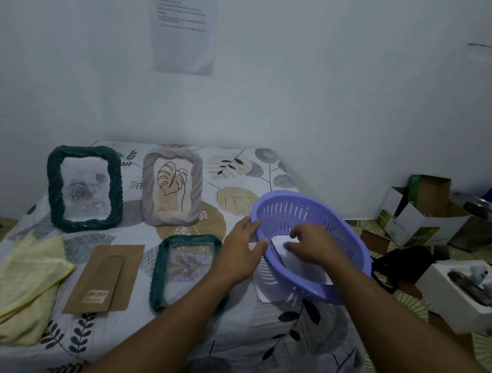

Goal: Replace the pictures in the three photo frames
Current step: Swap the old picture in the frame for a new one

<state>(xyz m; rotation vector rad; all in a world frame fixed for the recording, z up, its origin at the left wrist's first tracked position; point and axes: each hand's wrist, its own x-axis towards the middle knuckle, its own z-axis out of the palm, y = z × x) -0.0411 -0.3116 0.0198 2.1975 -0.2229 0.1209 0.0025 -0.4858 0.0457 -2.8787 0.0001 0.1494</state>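
**Tilted purple basket (301, 198), centre right, held white sheets (301, 264).**
The left hand (241, 248) clasped its rim in a closed grip. The right hand (315, 245) reached inside with fingers curled over the sheets; I could not tell its grip. On the leaf-print bench (264, 345), centre left, a dark green frame (51, 179) and a pale frame (196, 186) stood upright. A third green frame (160, 272) lay flat beside a brown backing board (104, 277).

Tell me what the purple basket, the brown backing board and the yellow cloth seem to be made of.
Purple basket: moulded plastic, judging by its even colour, slight sheen and cut slots.
Brown backing board: looks like matt cardboard or fibreboard. It is flat and stiff, with a cut stand flap. Which of the two is unclear.
Yellow cloth: soft matt fabric, lying in folds and creases.
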